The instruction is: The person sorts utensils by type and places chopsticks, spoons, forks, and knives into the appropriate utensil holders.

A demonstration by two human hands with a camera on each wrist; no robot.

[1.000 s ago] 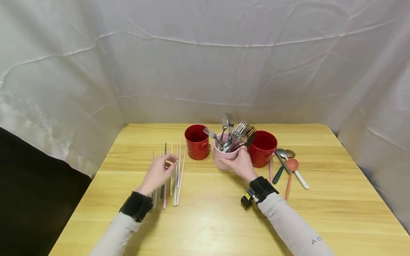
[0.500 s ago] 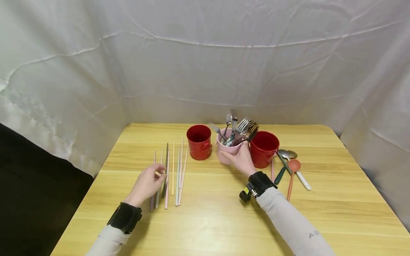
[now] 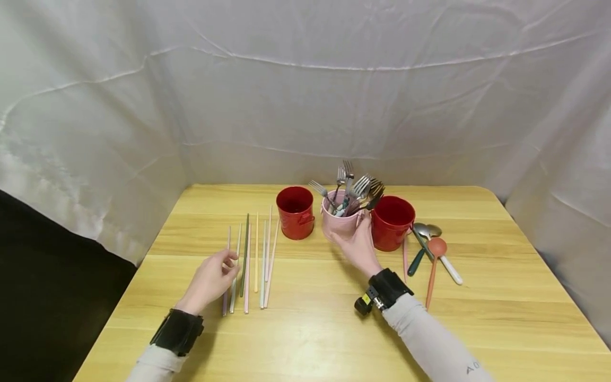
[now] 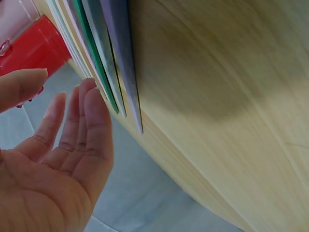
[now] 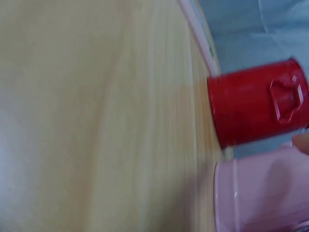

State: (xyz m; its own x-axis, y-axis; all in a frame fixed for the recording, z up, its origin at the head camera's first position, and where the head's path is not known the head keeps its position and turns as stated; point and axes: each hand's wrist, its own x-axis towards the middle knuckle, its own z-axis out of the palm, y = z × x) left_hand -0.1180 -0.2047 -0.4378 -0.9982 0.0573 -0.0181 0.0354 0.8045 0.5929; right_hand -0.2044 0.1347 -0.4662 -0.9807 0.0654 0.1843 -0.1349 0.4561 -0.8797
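Observation:
A pink bucket [image 3: 338, 225] full of forks [image 3: 361, 187] stands between two red buckets. My right hand [image 3: 359, 245] holds it low, thumb on the front and fingers at its right side. The right wrist view shows the pink bucket [image 5: 265, 191] on its side of the frame, with only a fingertip visible beside it. My left hand [image 3: 209, 279] hovers over the left end of a row of several chopsticks [image 3: 246, 254]. Its fingers are loosely bent and hold nothing, as the left wrist view shows beside the purple chopstick [image 4: 121, 53].
One red bucket [image 3: 296, 218] stands left of the pink one and another red bucket [image 3: 392, 225] right of it. Several spoons [image 3: 436, 246] lie crossed at the right on the wooden table [image 3: 315, 329]. Pale cloth [image 3: 305, 111] hangs behind the table.
The pink bucket has shifted slightly back, into line with the red ones, with my right hand on it. My left hand has drawn left and toward me across the chopsticks.

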